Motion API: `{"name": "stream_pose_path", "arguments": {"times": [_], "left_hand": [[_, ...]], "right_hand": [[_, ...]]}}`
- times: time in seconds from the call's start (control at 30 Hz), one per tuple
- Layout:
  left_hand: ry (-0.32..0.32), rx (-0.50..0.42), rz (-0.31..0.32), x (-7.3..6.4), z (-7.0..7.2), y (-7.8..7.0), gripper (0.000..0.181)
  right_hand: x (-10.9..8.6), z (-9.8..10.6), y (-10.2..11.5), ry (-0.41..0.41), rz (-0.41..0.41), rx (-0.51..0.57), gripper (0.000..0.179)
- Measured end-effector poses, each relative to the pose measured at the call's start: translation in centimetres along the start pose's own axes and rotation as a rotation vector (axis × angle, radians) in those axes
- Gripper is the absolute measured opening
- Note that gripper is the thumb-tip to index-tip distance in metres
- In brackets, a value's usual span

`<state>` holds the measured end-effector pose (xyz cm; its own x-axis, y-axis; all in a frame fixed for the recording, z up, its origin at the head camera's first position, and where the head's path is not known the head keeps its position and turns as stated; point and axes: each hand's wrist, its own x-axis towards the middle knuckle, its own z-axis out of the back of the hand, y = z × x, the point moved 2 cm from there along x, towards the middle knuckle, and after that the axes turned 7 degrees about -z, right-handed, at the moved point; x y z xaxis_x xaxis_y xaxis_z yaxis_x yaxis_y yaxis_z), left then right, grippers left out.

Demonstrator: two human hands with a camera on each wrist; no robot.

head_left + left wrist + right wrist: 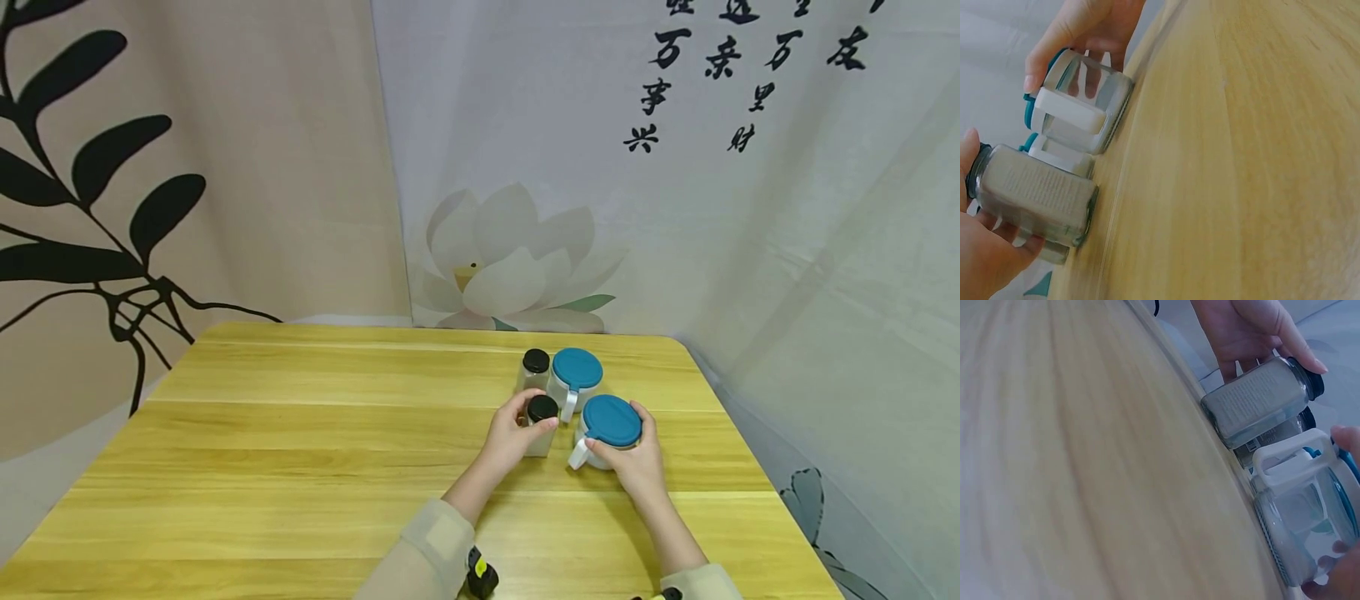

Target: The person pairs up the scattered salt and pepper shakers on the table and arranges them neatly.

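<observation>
My left hand grips a square glass jar with a black lid, thumb and fingers around its upper part. Printed text covers the side of this black-lidded jar in the left wrist view. To its right, my right hand holds a clear glass jar with a blue lid by the lid's rim; its white handle faces left. Both jars stand upright at the table surface. Right behind them are a second black-lidded jar and a second blue-lidded jar, side by side.
The jars are on the right part of a wooden table. Beyond its back edge hangs a pale curtain with a lotus print and dark characters. A leaf-patterned curtain hangs at the left.
</observation>
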<state>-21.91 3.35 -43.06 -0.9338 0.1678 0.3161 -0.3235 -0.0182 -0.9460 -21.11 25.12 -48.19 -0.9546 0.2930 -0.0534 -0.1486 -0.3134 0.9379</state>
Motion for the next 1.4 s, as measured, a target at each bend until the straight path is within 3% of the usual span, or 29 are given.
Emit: {"name": "stream_pose_path", "arguments": {"times": [0.3,0.53,0.73,1.17,1.33,1.4], "left_hand": [[-0.005,-0.010,0.017,0.0,0.0,0.1,0.035],[-0.015,-0.007,0.016,0.8,-0.4,3.7,0.038],[-0.015,-0.009,0.010,0.9,-0.2,4.4,0.041],[-0.004,-0.023,0.005,0.5,0.3,3.5,0.038],[0.005,-0.032,0.011,0.0,0.9,0.9,0.038],[0.001,-0.030,0.009,0.0,1.1,0.9,0.038]], "right_hand": [[-0.1,0.1,0.1,-0.001,-0.007,-0.003,0.104],[-0.4,0.3,0.2,-0.002,-0.007,-0.004,0.103],[-0.3,0.4,0.3,0.007,0.011,0.013,0.102],[-0.7,0.6,0.6,0.025,0.029,0.014,0.102],[-0.9,0.6,0.8,0.040,0.036,0.001,0.102],[-1.0,0.7,0.8,0.046,0.040,-0.005,0.103]]}}
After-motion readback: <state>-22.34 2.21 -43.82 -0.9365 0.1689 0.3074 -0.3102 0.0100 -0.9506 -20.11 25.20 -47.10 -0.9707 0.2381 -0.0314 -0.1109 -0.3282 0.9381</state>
